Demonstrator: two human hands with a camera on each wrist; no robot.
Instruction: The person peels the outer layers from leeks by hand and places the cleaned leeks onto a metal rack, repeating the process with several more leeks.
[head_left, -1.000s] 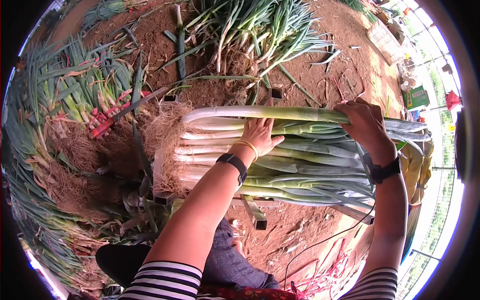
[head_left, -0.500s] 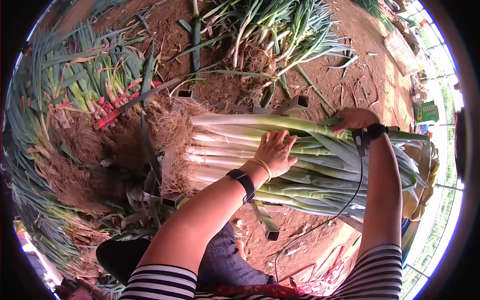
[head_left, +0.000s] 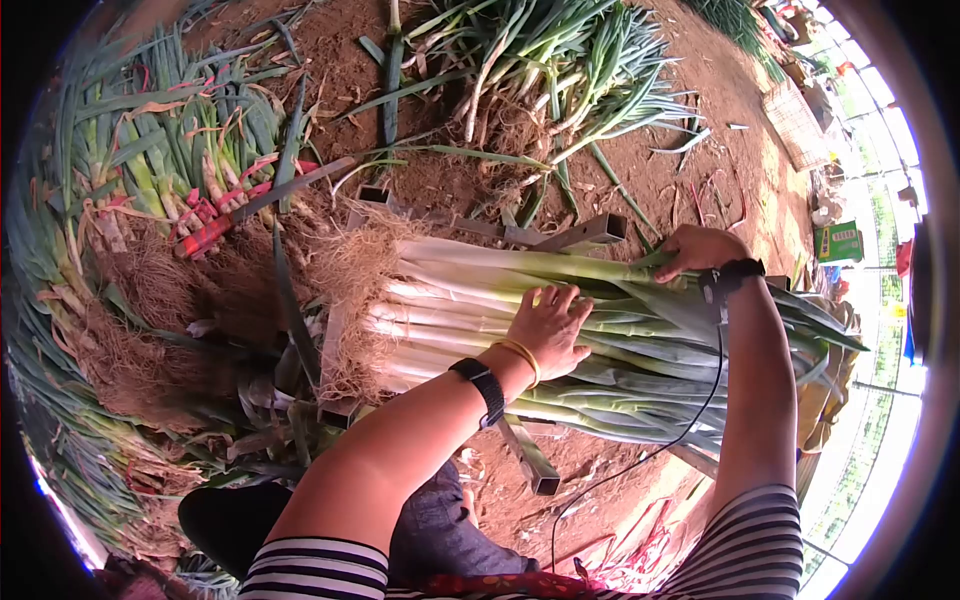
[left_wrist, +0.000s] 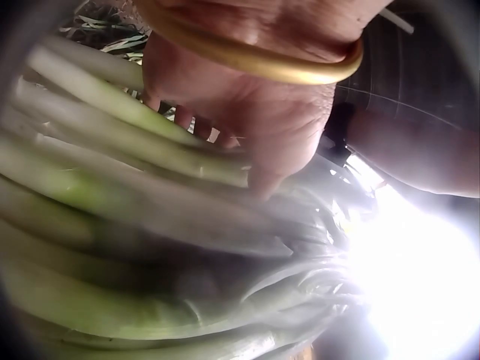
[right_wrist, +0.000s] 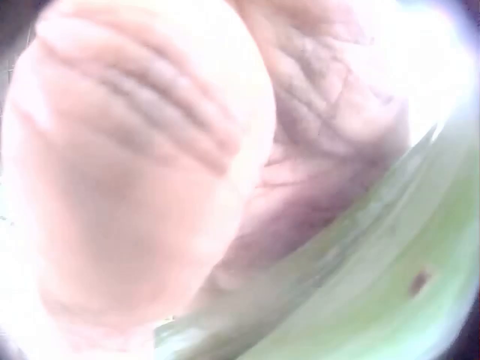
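A row of long leeks lies side by side across a metal frame, white ends and roots to the left, green leaves to the right. On the middle of the row rests my left hand, palm down with fingers spread; in the left wrist view it bends over the pale stalks. My right hand grips the farthest leek where its leaves begin. In the right wrist view, the thumb and palm bracket a green leaf; the other fingers are mostly hidden.
Tied bundles of leeks are heaped on the left, with a red-handled knife on them. Loose leeks lie on the soil beyond the frame. A black cable hangs from the right wrist. A green box stands far right.
The farthest leek, bowed above the row before, now lies straighter along its far edge. My right hand has shifted left and lower on it. The left hand stays on the row.
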